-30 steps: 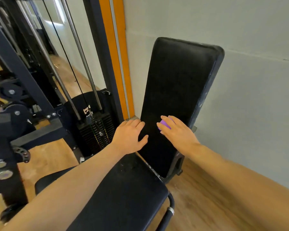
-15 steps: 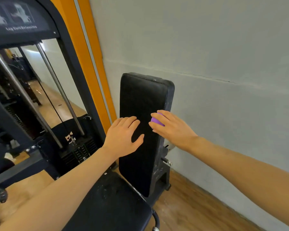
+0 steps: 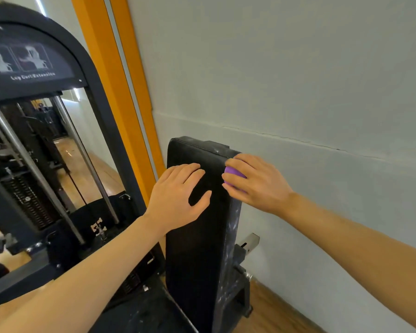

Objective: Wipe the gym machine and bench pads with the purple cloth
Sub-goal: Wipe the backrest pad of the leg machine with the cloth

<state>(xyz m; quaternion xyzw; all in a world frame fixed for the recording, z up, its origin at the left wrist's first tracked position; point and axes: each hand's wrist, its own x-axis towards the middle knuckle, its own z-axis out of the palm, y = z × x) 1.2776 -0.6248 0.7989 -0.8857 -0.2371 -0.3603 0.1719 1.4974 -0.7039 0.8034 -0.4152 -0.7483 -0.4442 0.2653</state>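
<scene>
The black upright back pad point(image 3: 197, 248) of the gym machine stands against the pale wall. My right hand point(image 3: 257, 183) presses the purple cloth point(image 3: 233, 173) against the pad's upper right edge; only a small patch of cloth shows between the fingers. My left hand point(image 3: 178, 200) lies flat on the pad's upper left face, fingers spread, holding nothing. The black seat pad point(image 3: 142, 316) shows at the bottom, partly behind my left forearm.
The machine's dark frame with an exercise placard point(image 3: 29, 66), steel guide rods point(image 3: 87, 164) and weight stack point(image 3: 27, 200) fills the left. An orange door frame point(image 3: 120, 92) rises behind it. A metal adjuster bracket point(image 3: 249, 242) juts from the pad's back. Wooden floor point(image 3: 274, 313) lies at lower right.
Both hands have slid up the back pad from its lower part to near its top, the right hand carrying the cloth along. The view has tilted upward.
</scene>
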